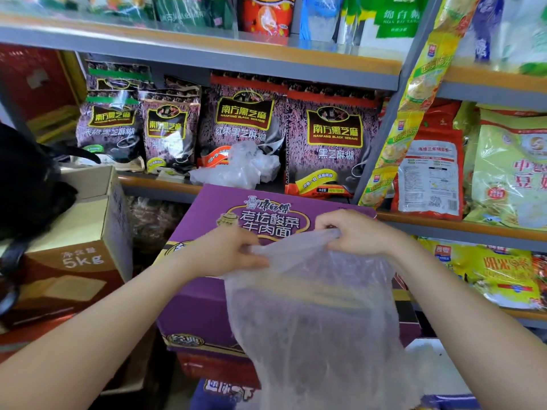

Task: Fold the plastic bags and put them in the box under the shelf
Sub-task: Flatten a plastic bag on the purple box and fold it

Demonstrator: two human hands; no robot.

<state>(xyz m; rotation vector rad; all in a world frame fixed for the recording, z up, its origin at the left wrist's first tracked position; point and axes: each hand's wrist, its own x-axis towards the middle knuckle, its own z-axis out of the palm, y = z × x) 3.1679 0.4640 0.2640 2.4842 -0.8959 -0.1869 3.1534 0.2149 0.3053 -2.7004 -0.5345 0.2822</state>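
A clear plastic bag (pixel 313 315) hangs open-flat in front of me, held by its top edge. My left hand (pixel 228 250) pinches the left end of that edge and my right hand (pixel 352 232) pinches the right end, both above a purple carton (pixel 207 220). A crumpled heap of more clear plastic bags (pixel 239 170) lies on the shelf edge just behind the carton, in front of the dark sesame packets. I cannot tell which box under the shelf is meant.
A brown cardboard box (pixel 85 232) marked 5kg stands at the left with a black bag (pixel 26 184) on it. Grey metal shelving (pixel 381 137) holds sesame packets and yellow cereal bags. More cartons sit below the purple one.
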